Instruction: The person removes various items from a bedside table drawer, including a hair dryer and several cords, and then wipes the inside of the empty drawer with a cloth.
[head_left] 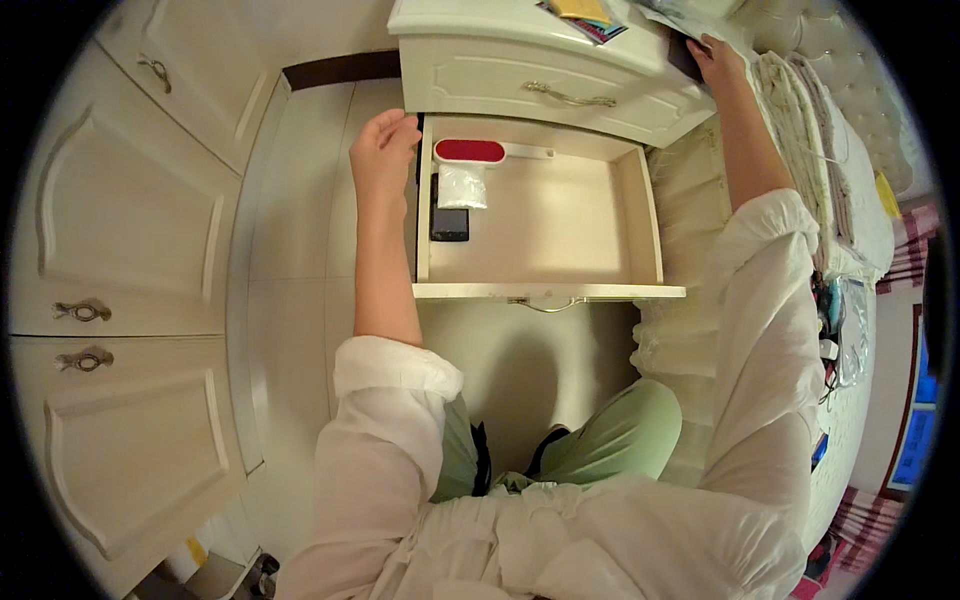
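A pulled-out drawer (560, 215) of a white nightstand (480, 75) is in front of me. Inside, along its left side, lie a red-faced lint brush (470, 151) with a white handle, a small clear bag with white contents (462, 187) and a black phone-like device (450, 224), partly under the bag. My left hand (385, 145) is beside the drawer's back left corner, fingers curled together; whatever they may hold is hidden. At the nightstand's far right, my right hand (715, 65) grips a dark flat object (686, 57), mostly covered.
A yellow packet (582, 10) lies on colourful flat items on the nightstand top. White cupboards (130, 230) stand at the left. To the right is a bed with folded bedding (800, 130), and a clear plastic bag (852, 325) with small items beside it.
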